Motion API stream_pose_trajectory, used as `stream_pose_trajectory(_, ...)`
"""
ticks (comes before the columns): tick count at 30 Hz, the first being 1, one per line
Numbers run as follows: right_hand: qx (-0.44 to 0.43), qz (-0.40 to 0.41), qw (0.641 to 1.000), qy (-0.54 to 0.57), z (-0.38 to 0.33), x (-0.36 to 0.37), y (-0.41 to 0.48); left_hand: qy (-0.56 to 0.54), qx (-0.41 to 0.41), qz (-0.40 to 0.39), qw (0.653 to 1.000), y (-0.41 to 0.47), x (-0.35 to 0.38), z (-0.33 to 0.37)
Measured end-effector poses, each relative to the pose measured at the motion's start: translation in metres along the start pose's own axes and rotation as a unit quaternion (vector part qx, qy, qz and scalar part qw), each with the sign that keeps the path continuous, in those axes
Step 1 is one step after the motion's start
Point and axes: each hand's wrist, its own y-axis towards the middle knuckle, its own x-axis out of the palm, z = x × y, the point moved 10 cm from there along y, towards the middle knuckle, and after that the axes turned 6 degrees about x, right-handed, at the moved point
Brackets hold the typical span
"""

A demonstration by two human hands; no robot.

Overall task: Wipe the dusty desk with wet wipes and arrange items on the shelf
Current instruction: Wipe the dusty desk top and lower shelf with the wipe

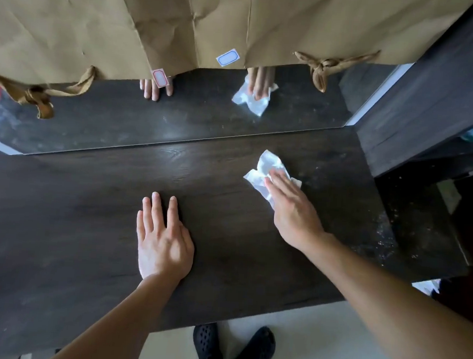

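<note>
Fingers (279, 183) atop wipe (266, 164), R hand (294, 215); desk (84, 224) dusty

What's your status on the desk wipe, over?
Left hand flat on dark wooden desk. Right hand flat, pressing crumpled white wet wipe. Pale dust specks along right edge. Nothing blocking.

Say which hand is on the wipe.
The right hand, fingers flat on the white wipe; the left hand rests on the bare desk.
</note>
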Motion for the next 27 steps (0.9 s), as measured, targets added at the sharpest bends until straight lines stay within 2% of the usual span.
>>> stream_pose_trajectory(1, -0.013, 0.012, 1.000, -0.010, 0.014, -0.011, 0.003, -0.002, -0.001, 0.001, 1.000, 0.000, 0.000, 0.000)
stream_pose_trajectory(2, 0.012, 0.037, 0.999, -0.026, 0.040, -0.026, 0.010, -0.003, 0.000, 0.002, 1.000, 0.000, 0.000, 0.000)
stream_pose_trajectory(5, 0.204, 0.058, 0.975, -0.060, 0.136, -0.068, 0.026, -0.002, 0.003, -0.001, 1.000, 0.001, 0.001, 0.001)
stream_pose_trajectory(7, 0.281, 0.066, 0.956, -0.047, 0.139, -0.067, 0.021, -0.001, 0.004, -0.001, 1.000, 0.002, 0.002, 0.000)
stream_pose_trajectory(8, 0.269, 0.073, 0.960, -0.039, 0.116, -0.058, 0.017, -0.003, 0.003, -0.003, 1.000, 0.001, 0.002, 0.000)
stream_pose_trajectory(11, 0.098, 0.052, 0.994, -0.015, 0.022, -0.010, -0.020, -0.008, 0.004, -0.009, 1.000, 0.000, 0.002, 0.000)
stream_pose_trajectory(13, 0.028, 0.011, 1.000, -0.001, 0.009, -0.006, -0.038, -0.007, 0.005, -0.012, 1.000, 0.001, 0.003, 0.000)
stream_pose_trajectory(14, 0.027, 0.029, 0.999, -0.009, 0.025, -0.020, -0.034, -0.007, 0.004, -0.015, 1.000, 0.001, 0.003, 0.000)
stream_pose_trajectory(16, 0.118, 0.053, 0.991, -0.044, 0.084, -0.048, -0.018, -0.007, 0.006, -0.015, 1.000, 0.002, 0.004, 0.000)
stream_pose_trajectory(18, 0.251, 0.062, 0.964, -0.060, 0.133, -0.065, -0.006, -0.009, 0.008, -0.016, 1.000, 0.002, 0.004, 0.001)
stream_pose_trajectory(20, 0.295, 0.074, 0.952, -0.025, 0.117, -0.055, 0.000, -0.014, 0.007, -0.015, 1.000, 0.001, 0.004, 0.000)
stream_pose_trajectory(21, 0.267, 0.081, 0.960, -0.015, 0.088, -0.043, 0.000, -0.017, 0.009, -0.014, 1.000, 0.001, 0.004, 0.001)
stream_pose_trajectory(24, 0.089, 0.092, 0.991, 0.028, -0.024, 0.002, -0.037, -0.019, 0.015, -0.017, 1.000, 0.001, 0.003, 0.001)
stream_pose_trajectory(27, 0.017, 0.037, 0.999, 0.009, -0.045, 0.010, -0.075, -0.029, 0.013, -0.015, 0.999, 0.002, 0.002, 0.001)
